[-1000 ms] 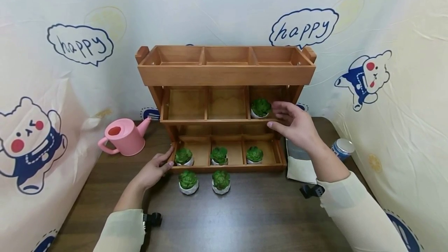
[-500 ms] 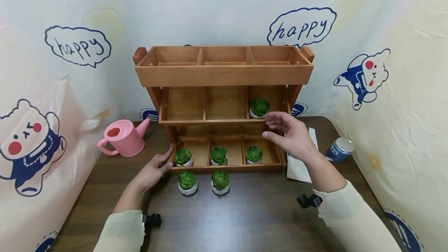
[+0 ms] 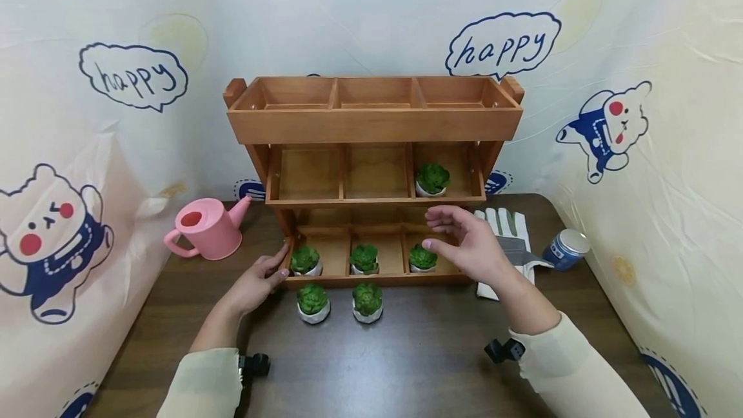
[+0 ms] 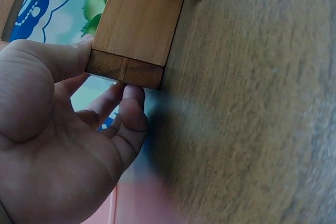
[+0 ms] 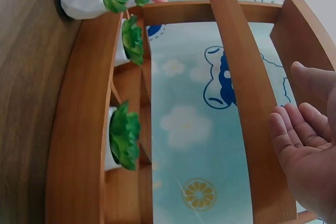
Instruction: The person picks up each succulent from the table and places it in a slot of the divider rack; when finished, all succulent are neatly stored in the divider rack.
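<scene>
The left hand holds the near left corner of the wooden shelf, down at the bottom row, with its thumb on one side of the wood and its fingers on another. The right hand has let go and holds nothing. Its fingers are a little bent, and it hangs in the air by the right end of the bottom row, just above and to the right of a small green plant. The shelf stands on the brown table and has three rows, with three boxes in each. One potted plant sits in the right box of the middle row. In the bottom row there are three more: the left plant, the middle plant and the right plant, one in each box. Two others, the first table plant and the second table plant, stand side by side on the near side of the shelf, in white pots. A pink watering can is on the left. A white glove lies on the right, with a blue can beside it.
</scene>
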Motion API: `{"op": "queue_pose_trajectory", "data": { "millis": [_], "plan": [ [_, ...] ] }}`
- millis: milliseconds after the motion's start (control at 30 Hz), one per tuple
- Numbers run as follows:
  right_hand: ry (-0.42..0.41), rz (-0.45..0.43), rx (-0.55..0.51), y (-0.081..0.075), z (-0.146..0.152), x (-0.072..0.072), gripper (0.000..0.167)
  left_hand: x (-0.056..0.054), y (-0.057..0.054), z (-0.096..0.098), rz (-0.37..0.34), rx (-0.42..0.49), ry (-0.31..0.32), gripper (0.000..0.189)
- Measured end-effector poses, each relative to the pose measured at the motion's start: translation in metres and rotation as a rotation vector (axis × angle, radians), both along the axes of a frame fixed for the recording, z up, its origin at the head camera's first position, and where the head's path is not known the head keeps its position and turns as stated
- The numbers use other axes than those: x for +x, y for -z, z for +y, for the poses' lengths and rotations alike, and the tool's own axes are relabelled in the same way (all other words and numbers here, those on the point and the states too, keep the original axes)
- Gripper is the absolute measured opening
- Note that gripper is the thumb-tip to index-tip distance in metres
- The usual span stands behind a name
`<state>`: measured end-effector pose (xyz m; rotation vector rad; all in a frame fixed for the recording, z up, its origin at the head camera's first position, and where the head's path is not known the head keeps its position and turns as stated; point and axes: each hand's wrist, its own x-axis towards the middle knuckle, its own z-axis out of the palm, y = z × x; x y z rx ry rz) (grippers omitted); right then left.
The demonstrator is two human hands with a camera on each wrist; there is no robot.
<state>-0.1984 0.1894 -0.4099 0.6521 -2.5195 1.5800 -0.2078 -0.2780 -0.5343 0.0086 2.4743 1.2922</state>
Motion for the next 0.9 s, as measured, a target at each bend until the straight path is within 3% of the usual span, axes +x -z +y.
{"op": "queue_pose_trajectory", "data": {
  "millis": [300, 633, 900],
  "plan": [
    [-0.052, -0.013, -0.049, 0.020, -0.013, 0.006, 0.047, -0.001, 0.002, 0.000, 0.008, 0.017, 0.006, 0.068],
    [-0.059, -0.043, -0.018, 0.041, -0.031, 0.010, 0.047, -0.002, 0.003, -0.001, 0.014, 0.017, 0.016, 0.068],
    [-0.130, -0.085, 0.039, 0.062, -0.038, 0.011, 0.050, -0.002, 0.001, 0.000, 0.001, 0.006, 0.006, 0.068]
  ]
}}
